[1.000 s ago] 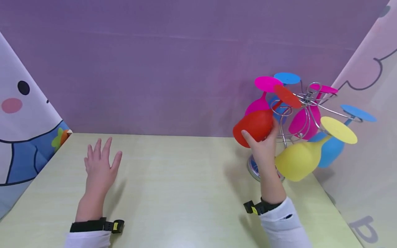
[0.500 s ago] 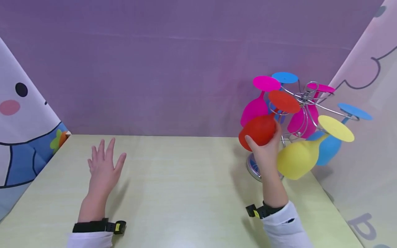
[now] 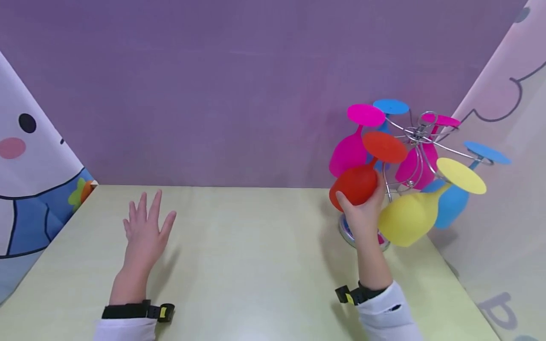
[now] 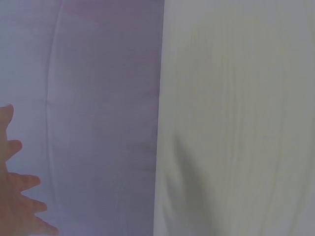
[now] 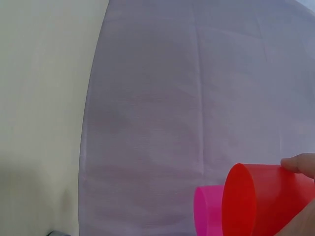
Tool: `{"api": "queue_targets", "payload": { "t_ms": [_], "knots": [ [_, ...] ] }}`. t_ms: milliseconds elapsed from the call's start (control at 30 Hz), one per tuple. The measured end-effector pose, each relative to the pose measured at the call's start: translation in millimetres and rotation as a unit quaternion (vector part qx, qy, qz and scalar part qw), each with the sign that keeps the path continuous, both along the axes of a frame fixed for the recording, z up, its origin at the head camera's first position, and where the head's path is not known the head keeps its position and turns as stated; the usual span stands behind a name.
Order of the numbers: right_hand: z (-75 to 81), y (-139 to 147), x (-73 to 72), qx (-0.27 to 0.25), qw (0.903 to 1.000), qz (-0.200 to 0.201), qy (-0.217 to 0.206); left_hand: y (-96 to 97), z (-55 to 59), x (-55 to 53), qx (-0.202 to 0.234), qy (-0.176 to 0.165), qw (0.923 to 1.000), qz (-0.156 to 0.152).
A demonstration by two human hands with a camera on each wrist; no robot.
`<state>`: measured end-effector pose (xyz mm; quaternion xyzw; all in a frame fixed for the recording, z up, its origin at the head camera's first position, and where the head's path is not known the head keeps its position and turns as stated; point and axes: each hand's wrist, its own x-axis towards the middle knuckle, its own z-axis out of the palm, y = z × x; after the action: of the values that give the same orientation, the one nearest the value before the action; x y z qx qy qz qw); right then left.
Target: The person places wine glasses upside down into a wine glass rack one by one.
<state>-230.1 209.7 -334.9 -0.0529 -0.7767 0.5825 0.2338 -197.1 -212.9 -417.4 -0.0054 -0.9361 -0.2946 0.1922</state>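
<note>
My right hand point(image 3: 364, 218) grips the bowl of a red plastic wine glass point(image 3: 353, 187), which hangs tilted with its foot up at the left side of a chrome wire glass rack point(image 3: 421, 137). Whether its stem still sits in the rack's loop is hidden behind the foot. In the right wrist view, fingers curl round the red glass point(image 5: 280, 201), and its open mouth faces left. Far to the left, my left hand point(image 3: 144, 239) is held over the table with spread fingers and nothing in it; its fingertips point(image 4: 29, 182) show at the left wrist view's edge.
Other glasses hang upside down on the rack: yellow point(image 3: 407, 220), pink point(image 3: 350, 154) and blue point(image 3: 454, 203). The rack's round base point(image 3: 346, 232) stands on the pale table point(image 3: 247, 255). A purple backdrop point(image 3: 213, 109) rises behind; printed side panels flank the table.
My right hand has drawn the red glass slightly toward me, and its foot has swung down and leftward, away from the rack's middle. My left hand has drifted slightly right in view, still spread.
</note>
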Motion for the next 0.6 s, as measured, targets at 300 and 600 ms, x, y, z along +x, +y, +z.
{"api": "queue_targets", "payload": {
  "t_ms": [300,600],
  "knots": [
    [-2.6,-3.9,2.8,0.004,0.9997,0.004,0.024,1.8,0.8,-0.8,-0.01,-0.027,0.9995,-0.014],
    [-5.0,-7.5,6.9,0.025,0.9981,-0.035,0.045,7.9,-2.5,-1.8,-0.035,-0.051,0.998,-0.008]
  ]
}}
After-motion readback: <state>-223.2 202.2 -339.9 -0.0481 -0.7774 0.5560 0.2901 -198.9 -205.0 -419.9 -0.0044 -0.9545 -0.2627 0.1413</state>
